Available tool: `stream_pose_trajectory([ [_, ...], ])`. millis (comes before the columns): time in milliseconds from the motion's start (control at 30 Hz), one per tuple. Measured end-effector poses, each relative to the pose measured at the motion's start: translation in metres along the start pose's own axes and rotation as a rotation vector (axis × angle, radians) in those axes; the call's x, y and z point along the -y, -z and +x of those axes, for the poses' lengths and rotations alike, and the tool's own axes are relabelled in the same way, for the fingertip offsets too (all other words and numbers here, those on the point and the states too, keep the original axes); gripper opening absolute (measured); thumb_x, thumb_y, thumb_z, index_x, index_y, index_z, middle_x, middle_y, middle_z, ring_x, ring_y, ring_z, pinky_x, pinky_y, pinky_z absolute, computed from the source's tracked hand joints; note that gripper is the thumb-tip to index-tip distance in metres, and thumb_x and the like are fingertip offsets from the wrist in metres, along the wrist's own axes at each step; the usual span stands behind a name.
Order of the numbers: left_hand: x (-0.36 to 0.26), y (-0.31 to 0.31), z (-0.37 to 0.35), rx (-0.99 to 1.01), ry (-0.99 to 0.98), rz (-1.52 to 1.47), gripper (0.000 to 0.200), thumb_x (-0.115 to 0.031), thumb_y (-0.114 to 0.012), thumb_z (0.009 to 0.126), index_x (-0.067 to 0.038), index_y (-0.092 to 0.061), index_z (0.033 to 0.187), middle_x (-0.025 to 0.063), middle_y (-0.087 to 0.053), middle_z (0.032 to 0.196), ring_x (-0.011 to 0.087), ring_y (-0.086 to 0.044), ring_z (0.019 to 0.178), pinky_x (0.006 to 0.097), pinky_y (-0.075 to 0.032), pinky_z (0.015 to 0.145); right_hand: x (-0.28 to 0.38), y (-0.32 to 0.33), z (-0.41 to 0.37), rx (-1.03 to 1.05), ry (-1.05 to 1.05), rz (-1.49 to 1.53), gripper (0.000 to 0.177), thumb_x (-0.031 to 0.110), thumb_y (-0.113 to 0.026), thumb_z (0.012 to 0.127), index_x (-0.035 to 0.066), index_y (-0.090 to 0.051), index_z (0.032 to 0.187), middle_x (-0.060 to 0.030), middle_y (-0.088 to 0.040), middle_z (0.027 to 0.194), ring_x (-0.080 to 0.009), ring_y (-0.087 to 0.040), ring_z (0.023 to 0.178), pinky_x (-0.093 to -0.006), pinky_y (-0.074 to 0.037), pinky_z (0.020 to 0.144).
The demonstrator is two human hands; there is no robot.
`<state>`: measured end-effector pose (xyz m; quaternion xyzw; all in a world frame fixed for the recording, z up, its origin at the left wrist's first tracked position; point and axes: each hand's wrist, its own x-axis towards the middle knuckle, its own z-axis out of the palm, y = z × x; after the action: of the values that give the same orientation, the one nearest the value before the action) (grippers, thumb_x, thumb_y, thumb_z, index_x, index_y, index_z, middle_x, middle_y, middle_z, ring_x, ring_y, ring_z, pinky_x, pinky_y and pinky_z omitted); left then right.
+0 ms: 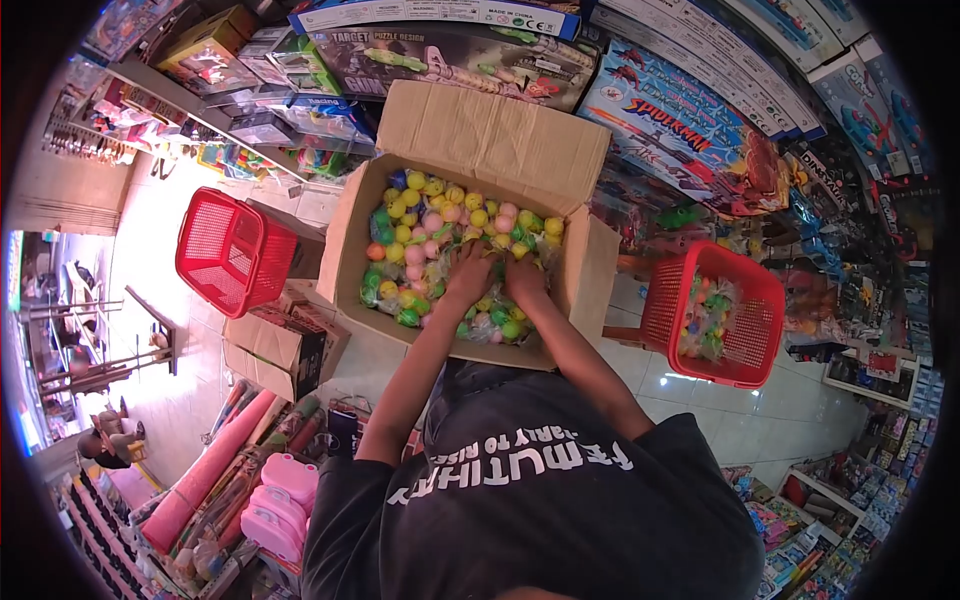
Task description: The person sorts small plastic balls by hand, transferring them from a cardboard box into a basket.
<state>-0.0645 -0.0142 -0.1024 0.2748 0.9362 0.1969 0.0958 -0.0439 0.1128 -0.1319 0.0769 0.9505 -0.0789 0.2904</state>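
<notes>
Nearest is the person's dark printed shirt (540, 480), from which both bare arms reach away into an open cardboard box (352, 225) on the floor. The left hand (470, 276) and right hand (524, 282) lie side by side, pushed down among the bagged balls (430, 215) (yellow, pink and green) in the box's near part, fingers buried, so I cannot tell whether either grips anything. A red basket (752, 330) holding a few such bags stands to the right, a tipped red basket (225, 250) stands left, and boxed toys (690, 130) are stacked beyond.
</notes>
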Motion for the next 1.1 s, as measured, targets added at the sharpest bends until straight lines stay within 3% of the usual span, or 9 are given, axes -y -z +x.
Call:
stream_pose_trajectory([
  [300, -0.001, 0.006, -0.002, 0.022, 0.015, -0.047, 0.034, -0.015, -0.062, 0.068, -0.014, -0.057, 0.102, 0.0051, -0.045, 0.113, 0.0245, -0.036, 0.112, 0.0432, -0.028, 0.092, -0.003, 0.025, -0.006, 0.12, 0.016, 0.095, 0.071, 0.028, -0.069, 0.065, 0.004, -0.031, 0.119, -0.0248, -0.049, 0.107, -0.0343, -0.057, 0.09, -0.0401, -0.049, 0.074],
  [500, 0.008, 0.003, -0.007, -0.174, -0.071, -0.239, 0.032, -0.01, -0.06, 0.069, -0.012, -0.056, 0.101, 0.0077, -0.049, 0.105, 0.0272, -0.042, 0.107, 0.0424, -0.032, 0.09, -0.022, 0.041, -0.009, 0.103, 0.097, 0.264, 0.068, 0.033, -0.063, 0.067, -0.003, -0.031, 0.115, -0.0258, -0.057, 0.096, -0.0352, -0.058, 0.09, -0.0409, -0.047, 0.077],
  [600, -0.001, 0.024, -0.007, -0.333, -0.118, -0.25, 0.027, -0.009, -0.057, 0.073, -0.009, -0.056, 0.1, 0.0109, -0.053, 0.095, 0.0294, -0.051, 0.093, 0.039, -0.041, 0.08, -0.04, 0.046, -0.011, 0.08, 0.139, 0.389, 0.066, 0.042, -0.057, 0.07, -0.004, -0.035, 0.112, -0.0267, -0.056, 0.095, -0.036, -0.057, 0.089, -0.0409, -0.045, 0.076],
  [667, -0.01, 0.037, -0.009, -0.28, 0.064, -0.571, 0.023, -0.011, -0.057, 0.077, -0.003, -0.054, 0.098, 0.0165, -0.055, 0.088, 0.0309, -0.055, 0.081, 0.0352, -0.045, 0.067, -0.044, 0.053, -0.017, -0.032, 0.234, 0.514, 0.059, 0.037, -0.059, 0.072, -0.001, -0.037, 0.111, -0.0215, -0.058, 0.09, -0.0312, -0.058, 0.087, -0.0379, -0.045, 0.073],
  [767, -0.002, 0.026, -0.009, -0.283, 0.088, -0.514, 0.025, -0.019, -0.051, 0.085, -0.001, -0.053, 0.102, 0.0148, -0.057, 0.09, 0.0278, -0.058, 0.064, 0.0343, -0.045, 0.056, -0.038, 0.081, -0.04, 0.025, 0.294, 0.752, 0.051, 0.029, -0.061, 0.074, 0.002, -0.038, 0.11, -0.0141, -0.057, 0.086, -0.0217, -0.058, 0.085, -0.0327, -0.045, 0.069],
  [800, -0.005, 0.029, -0.01, -0.28, 0.086, -0.515, 0.025, -0.019, -0.051, 0.085, -0.001, -0.053, 0.102, 0.0148, -0.057, 0.09, 0.0278, -0.058, 0.064, 0.0343, -0.045, 0.056, -0.036, 0.079, -0.04, 0.023, 0.291, 0.754, 0.051, 0.029, -0.061, 0.074, 0.002, -0.038, 0.11, -0.0141, -0.057, 0.086, -0.0217, -0.058, 0.085, -0.0327, -0.045, 0.069],
  [867, -0.012, 0.035, -0.015, 0.04, 0.41, -1.044, 0.039, -0.028, -0.048, 0.087, 0.001, -0.048, 0.112, 0.0181, -0.056, 0.103, 0.0257, -0.059, 0.083, 0.0333, -0.045, 0.068, -0.03, 0.072, -0.041, 0.011, 0.379, 1.045, 0.047, 0.023, -0.062, 0.076, 0.004, -0.037, 0.111, -0.0094, -0.057, 0.087, -0.015, -0.058, 0.082, -0.0287, -0.045, 0.066],
  [1000, 0.002, -0.004, -0.012, -0.156, 0.421, -1.094, 0.054, -0.035, -0.046, 0.087, 0.006, -0.038, 0.122, 0.0215, -0.052, 0.113, 0.0246, -0.052, 0.102, 0.0322, -0.04, 0.083, -0.023, 0.064, -0.043, 0.092, 0.307, 0.892, 0.044, 0.025, -0.062, 0.077, 0.005, -0.04, 0.108, -0.0082, -0.057, 0.086, -0.0126, -0.058, 0.079, -0.0274, -0.045, 0.064],
  [1100, 0.004, 0.008, -0.009, -0.069, 0.383, -0.921, 0.062, -0.037, -0.049, 0.086, 0.009, -0.033, 0.124, 0.0233, -0.046, 0.12, 0.0266, -0.045, 0.113, 0.032, -0.034, 0.092, -0.024, 0.053, -0.037, 0.152, 0.306, 1.179, 0.037, 0.022, -0.063, 0.074, 0.003, -0.048, 0.102, -0.0105, -0.059, 0.085, -0.0183, -0.06, 0.079, -0.0312, -0.047, 0.065],
])
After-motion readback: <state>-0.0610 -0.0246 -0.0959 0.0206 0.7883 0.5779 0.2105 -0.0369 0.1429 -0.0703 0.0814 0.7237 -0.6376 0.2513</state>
